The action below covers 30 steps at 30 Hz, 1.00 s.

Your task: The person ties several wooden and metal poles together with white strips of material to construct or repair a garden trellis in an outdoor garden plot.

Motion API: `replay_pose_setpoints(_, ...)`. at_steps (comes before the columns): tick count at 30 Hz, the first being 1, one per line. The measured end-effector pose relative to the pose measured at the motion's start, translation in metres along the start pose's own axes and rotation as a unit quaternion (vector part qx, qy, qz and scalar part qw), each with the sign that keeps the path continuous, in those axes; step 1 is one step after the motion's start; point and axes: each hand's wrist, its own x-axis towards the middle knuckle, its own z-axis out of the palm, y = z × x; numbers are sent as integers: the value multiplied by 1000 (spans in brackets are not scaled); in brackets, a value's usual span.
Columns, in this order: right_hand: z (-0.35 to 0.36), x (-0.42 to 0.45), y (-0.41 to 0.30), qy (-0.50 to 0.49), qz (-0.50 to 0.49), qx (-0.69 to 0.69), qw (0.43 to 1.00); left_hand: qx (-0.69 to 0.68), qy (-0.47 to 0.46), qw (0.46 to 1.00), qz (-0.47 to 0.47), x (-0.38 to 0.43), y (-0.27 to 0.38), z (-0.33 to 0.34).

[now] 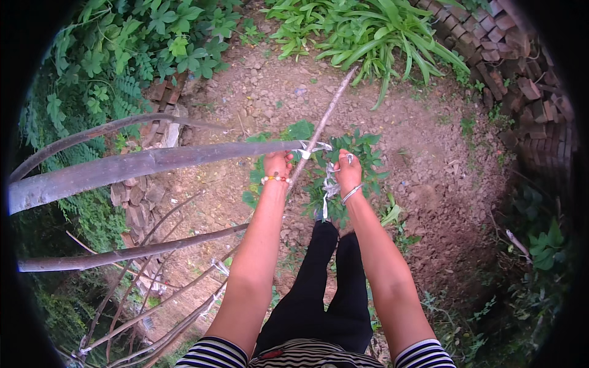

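Observation:
A thick wooden pole [156, 161] comes in from the left and crosses a thinner upright stick [329, 110]. White plastic strip [305, 154] is wound around the crossing. My left hand [277, 164], with a bead bracelet at the wrist, grips the pole just left of the crossing; some of its fingers are hidden. My right hand [348, 169] is to the right of the stick, closed on a loose white plastic strip [330, 181] whose crumpled length hangs down. Green leafy plants [363, 152] grow behind and below my hands.
More branches [138, 253] reach in from the left, some tied with white strip. Stacked bricks [529, 87] line the right, and broken bricks [133, 198] lie at left. Broad-leaved plants [377, 32] and climbing vines [170, 27] border bare soil [432, 138].

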Motion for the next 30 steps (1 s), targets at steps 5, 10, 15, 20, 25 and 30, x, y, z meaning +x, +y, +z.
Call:
replay_pose_setpoints(5,-7,-6,6,-80,20,-2,997,-399,101,909,-65,3,7,14)
replay_pose_setpoints(10,10,-14,10,-107,54,14,993,60,-52,997,-5,6,-19,4)
replay_pose_setpoints(15,21,-9,15,-121,60,-10,991,-41,-101,992,-56,8,-18,10)
replay_pose_setpoints(20,31,-3,16,-125,81,31,988,-122,-84,987,-68,7,-15,13)
replay_pose_setpoints(25,46,-14,12,-151,110,75,980,-166,-60,984,-36,6,-13,-12)
replay_pose_setpoints(30,32,-16,10,-148,157,140,966,-336,-124,930,86,-60,3,-1)
